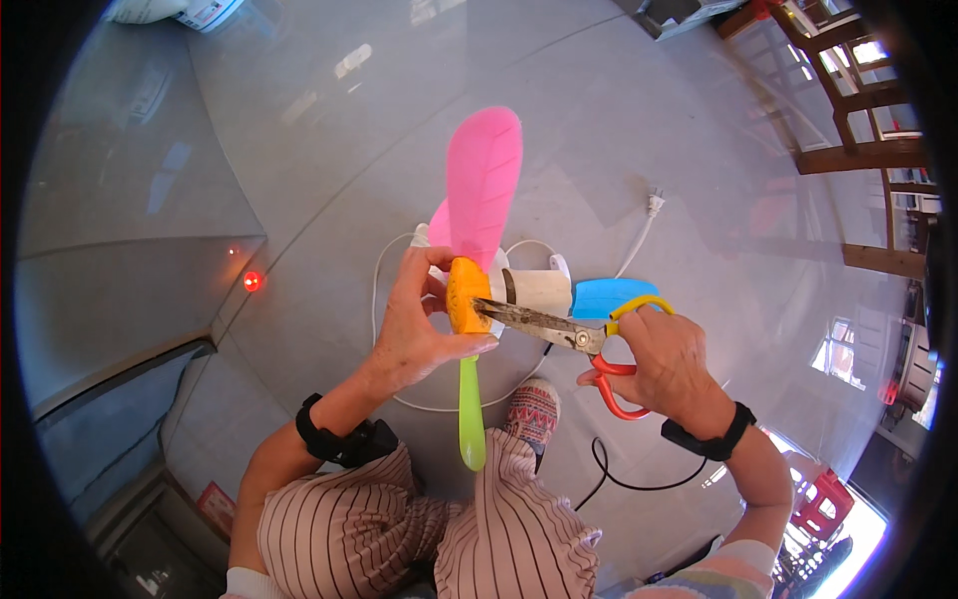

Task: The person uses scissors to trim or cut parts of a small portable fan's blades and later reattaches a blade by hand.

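Observation:
My left hand [409,334] is closed around the orange-yellow hub [467,280] of a plastic fan with pink [484,170], green [471,414] and blue [614,292] blades. My right hand [654,359] grips scissors [539,324] with yellow and red handles; their dark, stained tips touch the middle of the hub. The fan's pale cylindrical body [539,290] lies behind the hub, partly hidden by the scissors.
A white cable with a plug [654,203] and a black cable [619,479] lie on the grey floor [329,140]. My patterned shoe [531,414] is below the fan. Wooden framework [848,155] stands at right, a white container [205,12] at top left.

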`<move>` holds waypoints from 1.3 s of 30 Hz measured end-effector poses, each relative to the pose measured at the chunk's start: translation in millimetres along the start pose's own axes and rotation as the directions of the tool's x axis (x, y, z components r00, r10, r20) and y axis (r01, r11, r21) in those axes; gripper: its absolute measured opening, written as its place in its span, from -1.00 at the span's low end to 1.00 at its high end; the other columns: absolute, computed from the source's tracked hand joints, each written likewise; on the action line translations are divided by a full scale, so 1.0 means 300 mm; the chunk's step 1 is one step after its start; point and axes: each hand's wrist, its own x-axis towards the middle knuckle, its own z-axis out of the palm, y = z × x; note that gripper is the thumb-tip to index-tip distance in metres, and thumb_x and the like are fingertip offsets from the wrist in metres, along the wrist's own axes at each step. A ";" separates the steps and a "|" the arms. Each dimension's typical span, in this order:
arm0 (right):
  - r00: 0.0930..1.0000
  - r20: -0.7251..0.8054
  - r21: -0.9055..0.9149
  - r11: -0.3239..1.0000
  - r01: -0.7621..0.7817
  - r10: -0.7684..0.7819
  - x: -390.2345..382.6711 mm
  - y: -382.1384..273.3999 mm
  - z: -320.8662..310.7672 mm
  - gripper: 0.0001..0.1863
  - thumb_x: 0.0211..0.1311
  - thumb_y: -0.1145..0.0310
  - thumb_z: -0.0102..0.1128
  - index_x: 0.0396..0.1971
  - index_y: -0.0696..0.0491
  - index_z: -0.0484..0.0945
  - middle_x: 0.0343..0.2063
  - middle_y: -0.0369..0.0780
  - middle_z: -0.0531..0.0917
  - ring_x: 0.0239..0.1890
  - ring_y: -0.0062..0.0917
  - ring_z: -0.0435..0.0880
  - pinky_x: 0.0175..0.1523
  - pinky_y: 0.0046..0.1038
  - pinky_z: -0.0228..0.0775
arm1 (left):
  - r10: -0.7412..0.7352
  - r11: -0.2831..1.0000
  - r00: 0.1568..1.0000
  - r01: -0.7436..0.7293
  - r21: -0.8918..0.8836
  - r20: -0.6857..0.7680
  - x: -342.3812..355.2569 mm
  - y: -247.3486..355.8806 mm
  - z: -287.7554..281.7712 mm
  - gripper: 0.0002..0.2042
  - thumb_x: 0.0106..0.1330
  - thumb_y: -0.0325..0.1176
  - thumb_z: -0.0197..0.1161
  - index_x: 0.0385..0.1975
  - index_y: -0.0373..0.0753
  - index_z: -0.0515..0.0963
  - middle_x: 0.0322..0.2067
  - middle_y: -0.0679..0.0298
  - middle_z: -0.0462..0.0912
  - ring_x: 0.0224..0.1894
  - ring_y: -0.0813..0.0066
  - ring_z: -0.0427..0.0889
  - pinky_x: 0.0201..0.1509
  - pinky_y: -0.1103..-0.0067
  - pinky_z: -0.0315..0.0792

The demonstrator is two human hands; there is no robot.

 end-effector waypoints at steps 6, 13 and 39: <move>0.998 -0.046 -0.009 0.999 -0.044 0.044 -0.005 -0.021 0.004 -0.38 -0.38 -0.17 0.44 -0.54 0.05 0.38 -0.68 -0.28 0.33 -0.70 -0.48 0.35 -0.61 -0.46 0.14 | -0.016 0.999 1.000 0.016 -0.034 0.000 0.008 -0.002 -0.006 -0.32 -0.27 -0.47 0.50 -0.06 -0.26 0.28 -0.17 0.27 0.29 -0.24 0.51 0.44 -0.12 0.59 0.47; 0.999 -0.016 -0.113 0.992 -0.048 0.047 -0.010 -0.041 -0.017 -0.44 -0.27 -0.16 0.36 -0.52 0.01 0.39 -0.64 -0.31 0.32 -0.64 -0.55 0.38 -0.60 -0.49 0.17 | -0.014 1.000 1.000 0.014 0.021 -0.017 0.008 0.010 -0.001 -0.32 -0.27 -0.47 0.50 -0.06 -0.26 0.28 -0.17 0.25 0.29 -0.24 0.51 0.44 -0.13 0.59 0.48; 0.988 -0.147 -0.423 0.901 -0.099 0.040 -0.017 -0.124 -0.103 -0.43 -0.26 -0.17 0.36 -0.53 0.02 0.38 -0.67 -0.31 0.26 -0.67 -0.60 0.27 -0.61 -0.54 0.01 | 0.122 0.968 0.956 -0.056 0.243 -0.268 -0.007 0.055 0.081 -0.37 -0.17 -0.41 0.48 -0.13 -0.28 0.21 -0.19 0.21 0.36 -0.26 0.56 0.42 -0.23 0.64 0.48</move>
